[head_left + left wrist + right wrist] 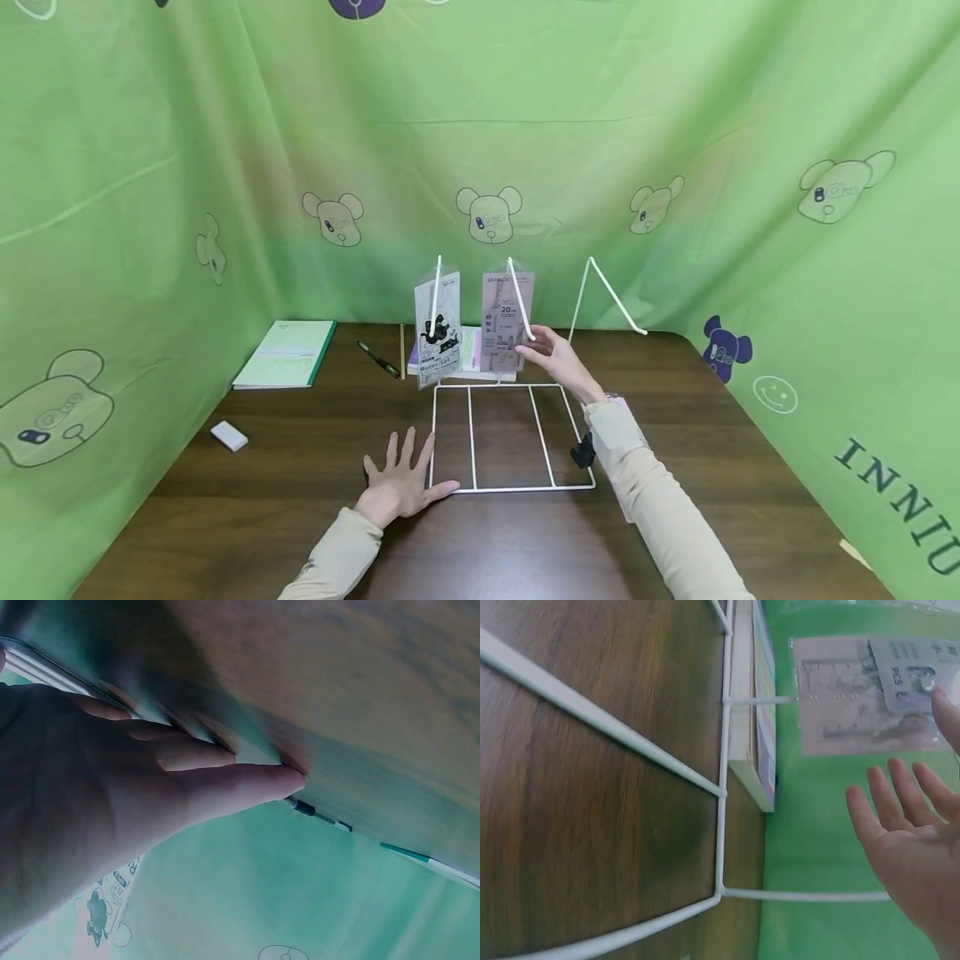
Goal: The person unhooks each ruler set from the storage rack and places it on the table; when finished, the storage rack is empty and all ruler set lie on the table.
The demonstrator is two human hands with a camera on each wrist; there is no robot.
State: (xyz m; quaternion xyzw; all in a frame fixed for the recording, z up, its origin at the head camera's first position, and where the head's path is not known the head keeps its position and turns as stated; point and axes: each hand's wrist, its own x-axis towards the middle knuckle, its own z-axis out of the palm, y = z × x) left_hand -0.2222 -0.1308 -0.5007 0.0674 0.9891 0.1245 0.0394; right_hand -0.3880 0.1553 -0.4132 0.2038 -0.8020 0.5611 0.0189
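A white wire rack (513,489) stands on the table with three hooks rising at its back. From the middle hook hangs a clear packet of rulers (506,317) with a pinkish-grey card. My right hand (558,360) is at that packet's lower right, fingers extended near the hook's tip; in the right wrist view the thumb (946,712) overlaps the packet. A second packet, marked Ruler set (438,333), hangs on the left hook. The right hook (618,296) carries nothing. My left hand (401,482) lies spread on the table, its thumb over the rack's front left corner.
Behind the rack lies a thick book (472,354). To the left are a green-edged notebook (288,354), a dark pen (378,360), a thin wooden stick (402,352) and a white eraser-like block (228,436). A green printed curtain (405,150) surrounds the table.
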